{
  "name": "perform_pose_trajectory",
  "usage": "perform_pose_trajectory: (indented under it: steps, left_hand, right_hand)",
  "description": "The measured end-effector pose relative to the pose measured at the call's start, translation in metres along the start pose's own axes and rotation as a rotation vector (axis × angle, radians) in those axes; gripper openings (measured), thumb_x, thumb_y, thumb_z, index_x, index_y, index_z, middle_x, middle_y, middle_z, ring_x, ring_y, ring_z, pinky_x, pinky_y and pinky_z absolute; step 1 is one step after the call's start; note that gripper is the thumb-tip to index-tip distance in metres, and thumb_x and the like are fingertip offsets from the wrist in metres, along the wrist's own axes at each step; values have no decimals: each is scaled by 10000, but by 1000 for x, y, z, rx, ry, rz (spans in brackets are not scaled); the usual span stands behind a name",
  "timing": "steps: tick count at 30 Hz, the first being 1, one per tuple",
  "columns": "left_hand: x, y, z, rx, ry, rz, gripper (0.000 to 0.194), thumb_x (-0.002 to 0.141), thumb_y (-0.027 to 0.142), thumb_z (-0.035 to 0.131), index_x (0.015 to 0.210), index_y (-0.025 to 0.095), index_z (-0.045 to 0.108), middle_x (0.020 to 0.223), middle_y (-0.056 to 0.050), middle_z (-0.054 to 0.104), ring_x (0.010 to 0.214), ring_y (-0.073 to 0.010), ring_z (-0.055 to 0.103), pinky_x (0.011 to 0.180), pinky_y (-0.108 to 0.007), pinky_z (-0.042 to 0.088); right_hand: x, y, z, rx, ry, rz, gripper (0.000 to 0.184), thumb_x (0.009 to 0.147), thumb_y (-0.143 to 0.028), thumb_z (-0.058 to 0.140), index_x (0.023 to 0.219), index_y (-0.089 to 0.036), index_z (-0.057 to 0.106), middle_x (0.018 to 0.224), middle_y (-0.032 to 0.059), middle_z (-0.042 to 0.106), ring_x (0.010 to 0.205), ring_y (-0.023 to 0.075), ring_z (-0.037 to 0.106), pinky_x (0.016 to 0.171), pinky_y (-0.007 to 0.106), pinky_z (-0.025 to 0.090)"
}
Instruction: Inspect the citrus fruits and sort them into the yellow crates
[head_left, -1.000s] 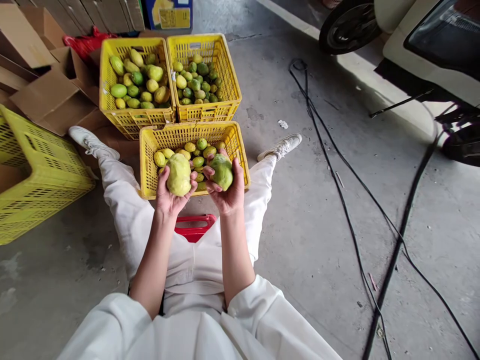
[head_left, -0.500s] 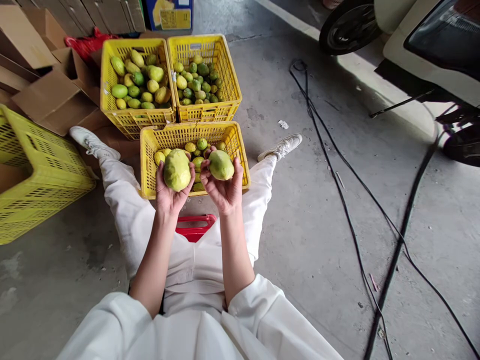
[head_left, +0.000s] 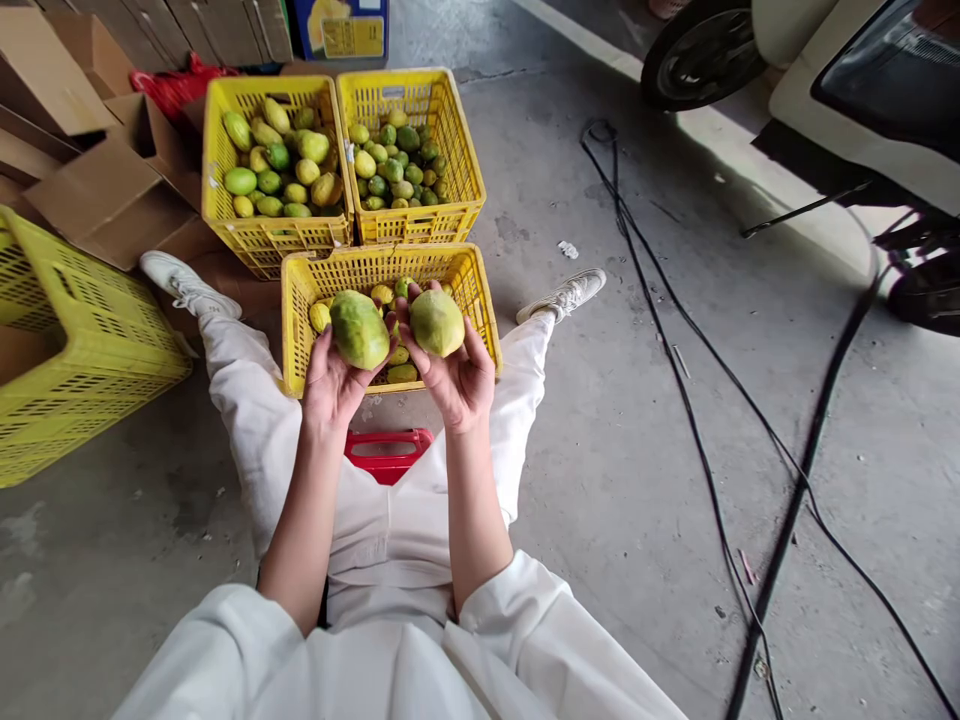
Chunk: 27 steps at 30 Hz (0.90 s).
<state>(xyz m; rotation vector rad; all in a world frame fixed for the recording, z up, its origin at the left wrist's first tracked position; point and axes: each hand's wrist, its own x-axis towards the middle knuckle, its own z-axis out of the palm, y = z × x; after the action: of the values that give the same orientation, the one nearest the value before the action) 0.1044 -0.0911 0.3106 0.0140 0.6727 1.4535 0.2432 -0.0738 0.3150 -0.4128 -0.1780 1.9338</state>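
Note:
My left hand [head_left: 334,385] is closed around a large lemon [head_left: 359,330], mostly green with a paler patch. A yellow-green lemon [head_left: 437,323] rests in the fingers of my right hand [head_left: 459,385], its pale side facing up. Both hands are side by side over the near edge of a yellow plastic crate [head_left: 480,300] between my legs. Several smaller yellow and green lemons [head_left: 402,373] lie inside that crate, partly hidden by my hands and the two held fruits.
Two more yellow crates [head_left: 214,215] [head_left: 469,185] with lemons stand behind. At the left are another yellow crate [head_left: 112,350] and cardboard boxes [head_left: 105,200]. A red stool [head_left: 386,465] shows between my legs. Black cables [head_left: 795,500] cross the floor near a parked vehicle [head_left: 862,120].
Both lemons have been turned in the fingers: the left one now shows a greener side, the right one a paler side. The right lemon has shifted slightly left and up, closer to the other.

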Motion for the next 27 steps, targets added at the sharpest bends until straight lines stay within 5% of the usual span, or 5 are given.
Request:
perform_pose_trajectory:
  steps: [7, 11, 18, 24, 27]
  left_hand:
    - [12, -18, -16, 93, 133, -160, 256, 887, 380, 523, 1000, 193, 657, 963, -78, 714, 1051, -237, 662, 845, -344, 581]
    - [12, -20, -22, 49, 143, -171, 332, 911, 419, 451, 1011, 165, 639, 977, -103, 712, 1065, -268, 655, 858, -427, 574]
    - [4, -7, -10, 13, -9, -65, 358, 942, 309, 391, 1248, 239, 564, 1214, -104, 658, 1143, -268, 612, 877, -427, 554]
    - [5, -6, -10, -92, 15, -120, 465, 918, 498, 429, 1227, 180, 572, 1019, -100, 655, 859, -154, 639, 700, -219, 568]
    - [8, -8, -16, -94, 71, -153, 349, 939, 365, 408, 1148, 162, 600, 947, -81, 653, 843, -128, 647, 727, -199, 567]
  right_hand:
    - [13, 8, -22, 238, 36, 249, 293, 880, -412, 510, 1088, -225, 596, 954, 8, 676, 708, 72, 599, 369, 68, 445]
    - [13, 9, -24, 256, 93, 237, 335, 906, -416, 407, 1060, -193, 605, 943, 38, 666, 692, 84, 588, 399, 98, 468]
    - [-1, -4, -8, 64, 86, -62, 346, 906, -349, 386, 1188, -279, 575, 1233, 20, 626, 1075, 150, 602, 811, 327, 592]
    - [1, -3, -21, 70, 40, -67, 336, 835, -421, 574, 1158, -333, 586, 1034, -27, 680, 711, 95, 583, 465, 147, 511]
    - [9, 5, -27, -170, 229, 1, 250, 838, -419, 591, 1020, -251, 626, 912, -14, 682, 701, 101, 608, 472, 150, 505]
